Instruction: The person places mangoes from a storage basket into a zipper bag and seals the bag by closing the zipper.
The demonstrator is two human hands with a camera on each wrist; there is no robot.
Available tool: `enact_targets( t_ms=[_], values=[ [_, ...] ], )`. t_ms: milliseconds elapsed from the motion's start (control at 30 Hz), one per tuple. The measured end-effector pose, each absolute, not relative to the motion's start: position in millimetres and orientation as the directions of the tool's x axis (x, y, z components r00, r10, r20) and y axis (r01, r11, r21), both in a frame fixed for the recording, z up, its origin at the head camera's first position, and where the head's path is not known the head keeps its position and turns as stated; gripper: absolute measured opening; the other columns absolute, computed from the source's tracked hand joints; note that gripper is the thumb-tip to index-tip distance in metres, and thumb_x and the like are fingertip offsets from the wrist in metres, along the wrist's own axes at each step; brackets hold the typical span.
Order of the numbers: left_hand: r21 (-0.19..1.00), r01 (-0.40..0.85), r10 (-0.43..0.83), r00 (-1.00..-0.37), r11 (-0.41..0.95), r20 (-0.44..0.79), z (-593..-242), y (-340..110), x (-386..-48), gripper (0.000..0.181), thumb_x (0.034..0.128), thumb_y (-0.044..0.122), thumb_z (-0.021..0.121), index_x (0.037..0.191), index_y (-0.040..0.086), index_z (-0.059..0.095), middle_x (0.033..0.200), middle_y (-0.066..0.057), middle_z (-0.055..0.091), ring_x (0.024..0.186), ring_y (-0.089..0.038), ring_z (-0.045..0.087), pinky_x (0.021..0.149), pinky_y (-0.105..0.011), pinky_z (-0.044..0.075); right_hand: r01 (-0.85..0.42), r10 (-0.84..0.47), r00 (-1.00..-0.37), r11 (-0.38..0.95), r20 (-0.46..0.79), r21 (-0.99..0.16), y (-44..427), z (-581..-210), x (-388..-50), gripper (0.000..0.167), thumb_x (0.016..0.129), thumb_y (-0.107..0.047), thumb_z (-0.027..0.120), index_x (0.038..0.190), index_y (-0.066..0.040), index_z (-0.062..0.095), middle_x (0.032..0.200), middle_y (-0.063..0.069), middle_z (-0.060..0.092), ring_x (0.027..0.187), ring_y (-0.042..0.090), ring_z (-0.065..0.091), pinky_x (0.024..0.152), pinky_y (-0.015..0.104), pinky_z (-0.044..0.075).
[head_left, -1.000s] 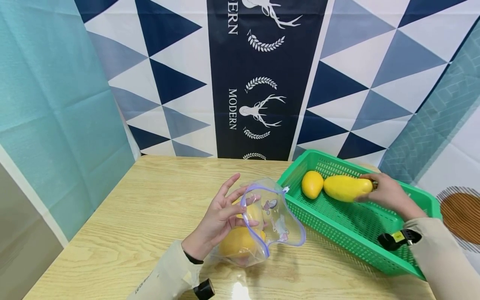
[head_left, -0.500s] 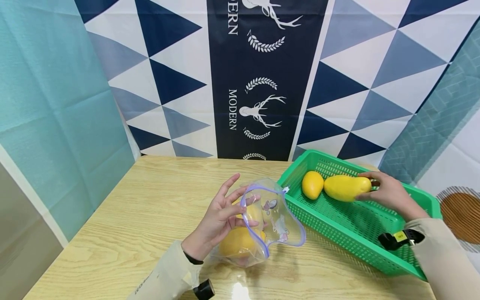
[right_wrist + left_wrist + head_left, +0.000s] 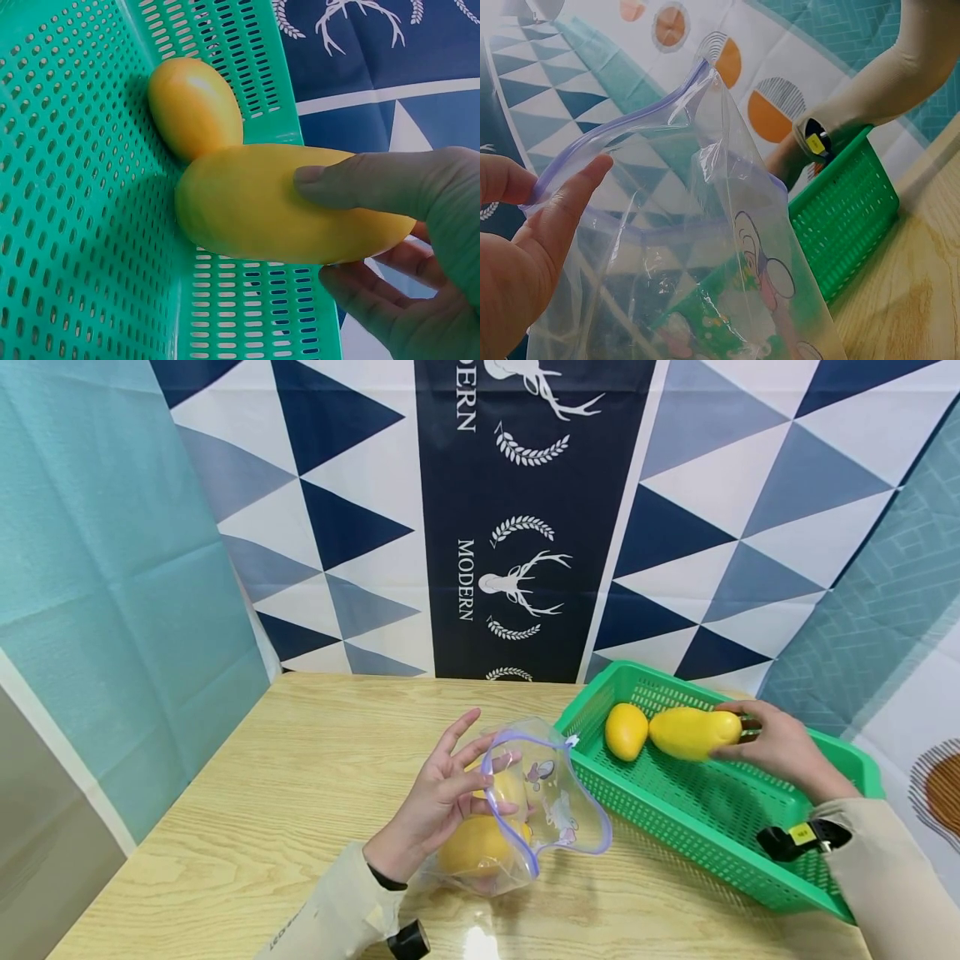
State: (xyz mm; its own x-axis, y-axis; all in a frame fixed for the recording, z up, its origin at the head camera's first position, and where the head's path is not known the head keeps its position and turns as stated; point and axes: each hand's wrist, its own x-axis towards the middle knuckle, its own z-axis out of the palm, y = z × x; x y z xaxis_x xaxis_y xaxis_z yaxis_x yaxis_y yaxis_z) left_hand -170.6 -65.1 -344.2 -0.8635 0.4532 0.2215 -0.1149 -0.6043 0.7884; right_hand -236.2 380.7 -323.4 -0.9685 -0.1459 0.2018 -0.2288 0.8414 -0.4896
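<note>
In the head view my left hand (image 3: 442,789) holds a clear zip bag (image 3: 558,802) at its lilac-edged mouth, which gapes toward the right. The left wrist view shows thumb and finger pinching the lilac rim (image 3: 555,176) of the bag. Yellow fruit (image 3: 472,847) sits low inside the bag, partly behind the hand. My right hand (image 3: 780,747) grips one end of a long yellow papaya (image 3: 690,732) in the green basket. In the right wrist view the thumb lies across the papaya (image 3: 247,202), with fingers beneath. A mango (image 3: 626,731) touches its far end.
The green plastic basket (image 3: 675,847), with perforated walls, stands on the right of the wooden table (image 3: 247,793), close beside the bag. Patterned cloth (image 3: 360,527) hangs behind the table's back edge. Teal cloth (image 3: 127,568) hangs on the left.
The papaya has shifted very slightly up, and its gripped end has turned a little toward the camera. My right fingers have settled around that end. The left hand and bag stay put.
</note>
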Motion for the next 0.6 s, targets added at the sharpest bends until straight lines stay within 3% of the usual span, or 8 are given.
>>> enact_targets(
  t_ms=[200, 600],
  values=[
    [0.786, -0.113, 0.454, -0.861, -0.608, 0.228, -345.4, -64.9, -170.5, 0.085, 0.0884, -0.017, 0.043, 0.158, 0.018, 0.011, 0.150, -0.018, 0.034, 0.119, -0.020, 0.061, 0.073, -0.041, 0.061, -0.246, -0.133, -0.960, 0.824, 0.248, -0.511, 378.2, -323.2, -235.4, 0.072, 0.076, -0.016, 0.086, 0.135, 0.008, 0.051, 0.128, 0.032, 0.046, 0.105, 0.053, 0.057, 0.064, 0.022, 0.055],
    [0.788, -0.105, 0.454, -0.859, -0.607, 0.236, -348.4, -64.3, -170.1, 0.084, 0.0893, -0.016, 0.043, 0.159, 0.018, 0.010, 0.149, -0.017, 0.035, 0.120, -0.021, 0.060, 0.074, -0.042, 0.061, -0.249, -0.115, -0.953, 0.827, 0.281, -0.504, 376.1, -324.3, -234.6, 0.073, 0.077, -0.014, 0.085, 0.136, 0.008, 0.050, 0.127, 0.031, 0.047, 0.102, 0.050, 0.058, 0.061, 0.018, 0.052]
  ],
)
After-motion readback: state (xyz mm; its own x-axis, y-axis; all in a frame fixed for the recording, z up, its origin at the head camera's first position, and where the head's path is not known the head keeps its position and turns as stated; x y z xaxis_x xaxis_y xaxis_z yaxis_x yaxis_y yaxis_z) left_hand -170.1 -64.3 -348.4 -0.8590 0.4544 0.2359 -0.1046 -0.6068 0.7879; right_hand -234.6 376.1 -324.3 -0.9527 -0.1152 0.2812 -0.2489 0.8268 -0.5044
